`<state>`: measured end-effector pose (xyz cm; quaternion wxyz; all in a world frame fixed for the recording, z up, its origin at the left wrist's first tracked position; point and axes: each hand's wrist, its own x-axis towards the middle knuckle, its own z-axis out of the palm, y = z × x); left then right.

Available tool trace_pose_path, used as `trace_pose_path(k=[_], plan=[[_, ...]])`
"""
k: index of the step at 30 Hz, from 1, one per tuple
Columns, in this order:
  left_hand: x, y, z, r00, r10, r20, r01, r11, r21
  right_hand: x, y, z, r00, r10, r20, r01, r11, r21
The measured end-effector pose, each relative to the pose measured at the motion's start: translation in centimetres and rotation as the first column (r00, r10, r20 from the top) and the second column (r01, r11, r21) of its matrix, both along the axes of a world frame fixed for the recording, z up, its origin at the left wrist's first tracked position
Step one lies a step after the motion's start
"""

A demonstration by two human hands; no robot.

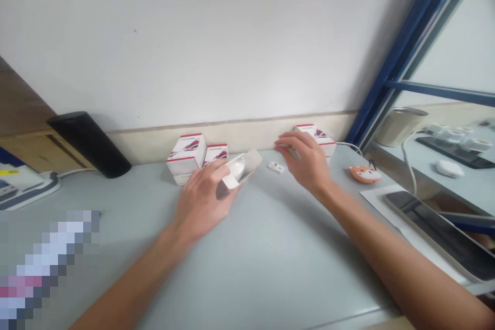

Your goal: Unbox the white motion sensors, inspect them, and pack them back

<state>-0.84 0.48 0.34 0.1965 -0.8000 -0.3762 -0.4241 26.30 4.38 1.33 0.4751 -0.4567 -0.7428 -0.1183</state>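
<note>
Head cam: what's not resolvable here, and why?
Head view:
Open box: full contents, hidden by its walls and left hand.
Right hand: whether it pinches anything; blurred.
Box behind it: partly covered by that hand.
Small white part: markings, too small.
Lower-left object: identity, pixelated and cut by left edge.

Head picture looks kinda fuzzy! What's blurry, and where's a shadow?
In the head view, the left hand, the open box it holds and the right hand look soft; small print on the closed boxes is unreadable; a soft shadow falls on the table beside the right forearm; big square blocks hide part of the lower left.
</note>
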Motion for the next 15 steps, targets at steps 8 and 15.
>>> trace_pose_path(k=[8,15], plan=[[-0.2,0.3,-0.4,0.998,-0.061,0.009,0.061,0.998,-0.027,1.2,1.4,-2.2,0.935,-0.319,0.157,0.348,0.732,-0.586],[-0.3,0.5,-0.9,0.984,-0.174,-0.035,0.171,0.982,-0.074,-2.3,-2.3,1.5,0.992,0.112,-0.061,-0.121,0.977,-0.175]])
